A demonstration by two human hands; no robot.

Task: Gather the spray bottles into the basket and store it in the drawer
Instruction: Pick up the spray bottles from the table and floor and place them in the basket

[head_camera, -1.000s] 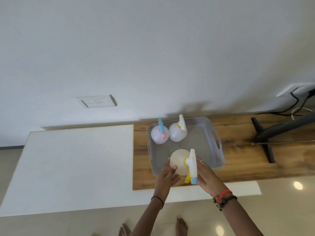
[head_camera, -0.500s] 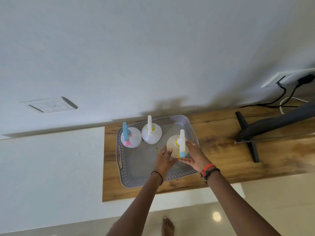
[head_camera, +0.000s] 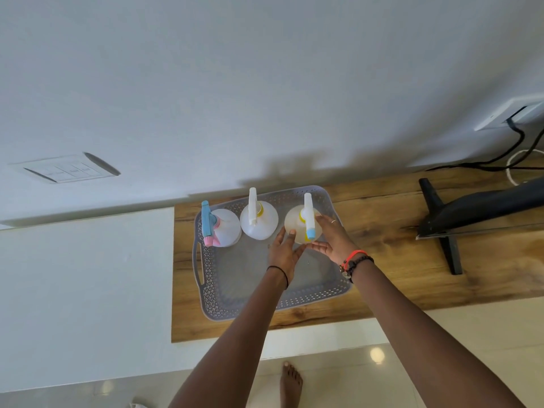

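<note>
A grey perforated basket (head_camera: 212, 293) sits on the wooden top. Three spray bottles stand upright along its far side. At the left is one with a blue and pink head (head_camera: 223, 223). In the middle is a white-headed bottle (head_camera: 259, 220). At the right stands a yellowish bottle (head_camera: 295, 223) with a white, yellow and blue head. My left hand (head_camera: 284, 253) touches its near left side and my right hand (head_camera: 334, 235) cups its right side. The near half of the basket holds nothing.
The wooden top (head_camera: 397, 260) adjoins a white surface (head_camera: 88, 278) on the left. A black monitor stand (head_camera: 447, 228) rests at the right, with cables (head_camera: 500, 160) running to a wall socket. A switch plate (head_camera: 64, 169) is on the wall. My bare foot (head_camera: 291, 381) is on the tiled floor.
Both hands carried the yellowish bottle from the basket's near edge to the far right corner beside the other two. The view has moved closer and shifted.
</note>
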